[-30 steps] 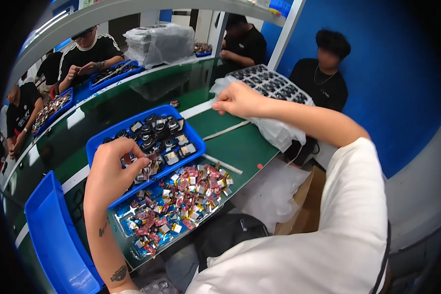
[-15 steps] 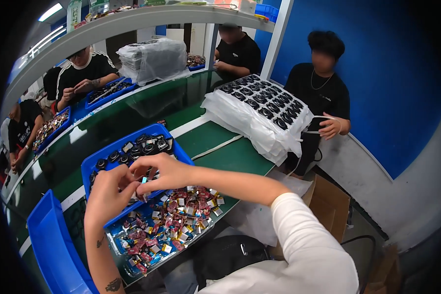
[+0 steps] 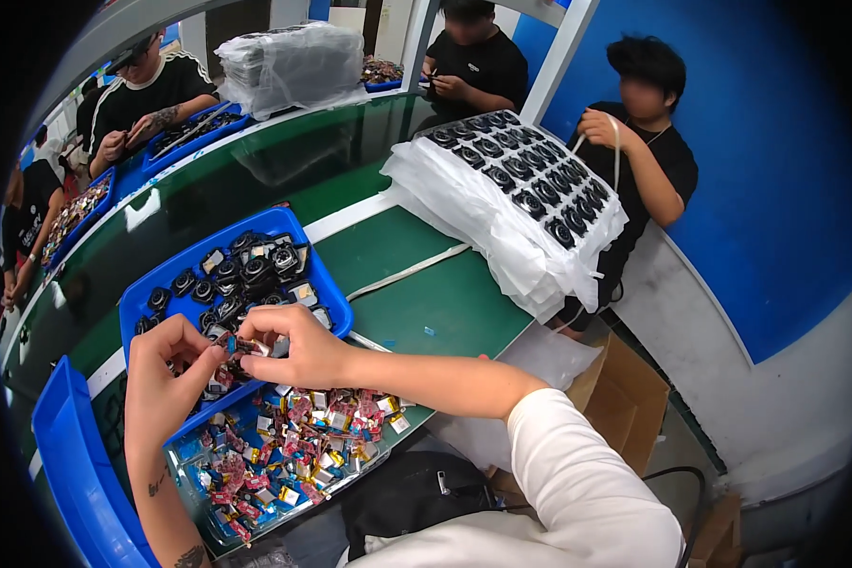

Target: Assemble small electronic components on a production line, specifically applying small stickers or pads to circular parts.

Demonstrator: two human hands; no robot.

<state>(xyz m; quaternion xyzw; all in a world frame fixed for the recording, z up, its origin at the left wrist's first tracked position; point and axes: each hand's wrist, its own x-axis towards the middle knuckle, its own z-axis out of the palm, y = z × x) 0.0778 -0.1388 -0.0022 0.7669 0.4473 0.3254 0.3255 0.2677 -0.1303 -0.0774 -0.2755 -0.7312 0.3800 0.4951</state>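
My left hand (image 3: pixel 166 383) and my right hand (image 3: pixel 293 346) meet over the near edge of a blue tray (image 3: pixel 336 303) of small black round parts (image 3: pixel 246 275). Between the fingertips of both hands sits a small dark part with a reddish bit (image 3: pixel 246 346); both hands pinch it. Just below the hands lies a clear tray (image 3: pixel 350 469) heaped with several small red, silver and blue pieces (image 3: pixel 289 450).
A stack of white trays (image 3: pixel 502 227) topped with black round parts stands at the right on the green bench (image 3: pixel 445 293). An empty blue bin (image 3: pixel 76 473) is at the lower left. Other people work along the far side and at the right. A cardboard box (image 3: pixel 634 398) stands below.
My right hand came back from the white tray stack on the right to meet my left hand over the blue tray. Both now hold a small part between them.
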